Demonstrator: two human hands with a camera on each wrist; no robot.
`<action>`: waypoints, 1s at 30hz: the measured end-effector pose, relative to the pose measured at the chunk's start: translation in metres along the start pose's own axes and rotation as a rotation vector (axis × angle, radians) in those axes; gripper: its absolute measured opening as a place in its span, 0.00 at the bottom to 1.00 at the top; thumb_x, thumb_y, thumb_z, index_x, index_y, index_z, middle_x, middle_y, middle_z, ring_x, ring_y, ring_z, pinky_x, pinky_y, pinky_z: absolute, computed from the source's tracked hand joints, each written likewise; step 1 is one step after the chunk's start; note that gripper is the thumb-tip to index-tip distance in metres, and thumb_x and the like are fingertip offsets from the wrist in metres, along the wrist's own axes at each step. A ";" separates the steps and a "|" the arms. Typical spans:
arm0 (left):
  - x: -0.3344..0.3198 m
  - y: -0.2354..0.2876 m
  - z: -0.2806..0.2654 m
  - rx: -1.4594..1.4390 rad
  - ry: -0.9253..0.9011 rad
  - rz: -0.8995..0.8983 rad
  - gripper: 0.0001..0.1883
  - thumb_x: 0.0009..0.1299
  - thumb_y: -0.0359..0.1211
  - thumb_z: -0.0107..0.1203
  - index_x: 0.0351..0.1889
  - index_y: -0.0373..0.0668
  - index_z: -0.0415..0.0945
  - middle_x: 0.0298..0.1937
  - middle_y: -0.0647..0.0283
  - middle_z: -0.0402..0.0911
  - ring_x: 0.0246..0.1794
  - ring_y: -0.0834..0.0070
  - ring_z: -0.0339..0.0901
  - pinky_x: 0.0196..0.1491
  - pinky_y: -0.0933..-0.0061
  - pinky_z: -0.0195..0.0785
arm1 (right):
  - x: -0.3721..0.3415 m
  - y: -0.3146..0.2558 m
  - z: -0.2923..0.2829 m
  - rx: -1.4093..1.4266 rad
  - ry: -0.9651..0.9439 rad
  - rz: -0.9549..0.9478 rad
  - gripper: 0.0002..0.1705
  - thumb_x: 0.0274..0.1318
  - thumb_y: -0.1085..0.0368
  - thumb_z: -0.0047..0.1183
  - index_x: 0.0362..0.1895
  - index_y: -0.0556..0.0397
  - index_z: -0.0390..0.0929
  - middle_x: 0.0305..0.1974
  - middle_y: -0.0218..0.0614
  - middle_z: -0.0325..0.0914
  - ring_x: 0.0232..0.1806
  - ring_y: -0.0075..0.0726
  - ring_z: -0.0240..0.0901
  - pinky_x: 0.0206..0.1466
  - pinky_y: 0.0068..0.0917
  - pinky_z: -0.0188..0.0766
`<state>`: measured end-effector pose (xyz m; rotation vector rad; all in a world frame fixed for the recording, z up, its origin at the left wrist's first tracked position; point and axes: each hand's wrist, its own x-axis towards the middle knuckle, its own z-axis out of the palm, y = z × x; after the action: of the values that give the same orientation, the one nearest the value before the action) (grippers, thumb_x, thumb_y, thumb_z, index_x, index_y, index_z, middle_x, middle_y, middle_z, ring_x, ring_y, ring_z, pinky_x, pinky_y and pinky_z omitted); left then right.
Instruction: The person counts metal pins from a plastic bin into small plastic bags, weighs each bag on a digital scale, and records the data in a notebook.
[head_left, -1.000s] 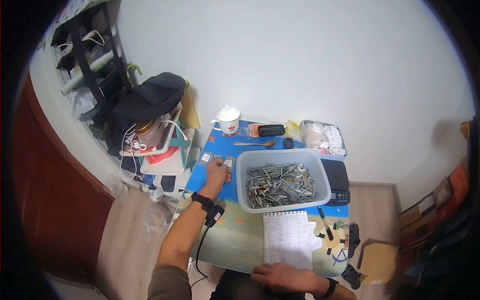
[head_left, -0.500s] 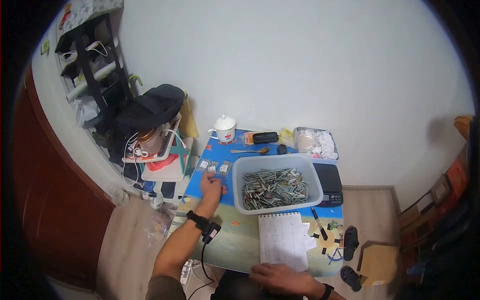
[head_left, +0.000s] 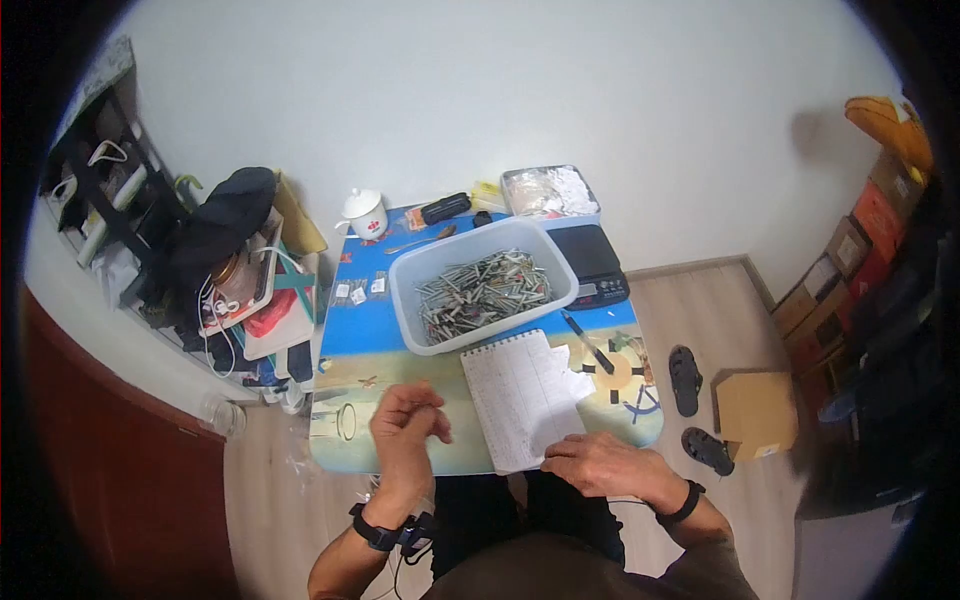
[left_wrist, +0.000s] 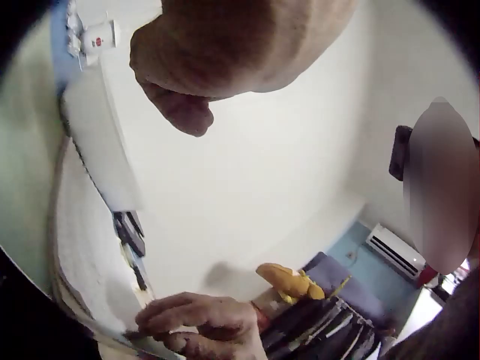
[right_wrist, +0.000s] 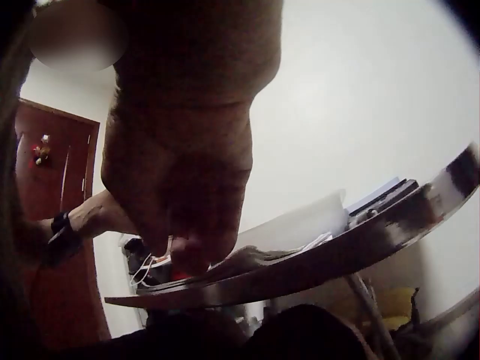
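My left hand (head_left: 408, 435) is raised over the front left of the table, fingers loosely curled and nothing held. In the left wrist view this hand (left_wrist: 240, 45) shows large at the top. At the lower right corner of a spiral notebook (head_left: 515, 395) with written lines, my right hand (head_left: 610, 465) has its thumb and fingers bent around the page edge. The right wrist view shows the right hand (right_wrist: 180, 180) dark, fingertips right at the notebook. Behind the notebook stands a translucent plastic tub (head_left: 408, 305) with many thin metal fasteners (head_left: 485, 295).
Small labelled packets (head_left: 358, 290) lie left of the tub. A lidded white mug (head_left: 365, 213), a spoon (head_left: 420, 240) and a black case (head_left: 445, 208) line the back. A box of white material (head_left: 550, 190), a black scale (head_left: 590, 265) and a pen (head_left: 588, 343) are to the right.
My left hand has drawn back from the small packets to the table's front. The right hand has shifted at the notebook's lower corner. The head view has turned and dropped.
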<state>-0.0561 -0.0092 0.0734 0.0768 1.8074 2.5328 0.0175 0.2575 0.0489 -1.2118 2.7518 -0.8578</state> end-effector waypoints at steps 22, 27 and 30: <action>0.107 -0.077 0.111 -0.054 -0.944 -0.514 0.06 0.73 0.25 0.51 0.44 0.38 0.77 0.38 0.66 0.79 0.32 0.84 0.74 0.35 0.80 0.69 | 0.045 0.143 -0.118 0.070 0.119 0.188 0.13 0.41 0.77 0.58 0.37 0.56 0.80 0.26 0.44 0.77 0.29 0.53 0.76 0.32 0.40 0.72; 0.128 -0.098 0.097 -0.105 -1.008 -0.648 0.09 0.73 0.32 0.53 0.47 0.38 0.77 0.40 0.65 0.79 0.36 0.81 0.74 0.38 0.78 0.70 | 0.085 0.195 -0.160 -0.096 0.203 0.222 0.11 0.47 0.77 0.57 0.38 0.58 0.82 0.31 0.45 0.81 0.30 0.44 0.80 0.34 0.34 0.75; 0.133 -0.106 0.088 -0.165 -1.033 -0.731 0.13 0.73 0.35 0.54 0.51 0.37 0.75 0.44 0.63 0.78 0.40 0.78 0.75 0.41 0.76 0.71 | 0.117 0.243 -0.181 -0.021 0.320 0.442 0.08 0.50 0.74 0.59 0.37 0.60 0.82 0.28 0.42 0.80 0.27 0.36 0.77 0.34 0.31 0.74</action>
<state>-0.1842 0.1149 0.0049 0.4991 0.9504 1.5990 -0.2699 0.3971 0.1071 -0.4558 3.0920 -1.0400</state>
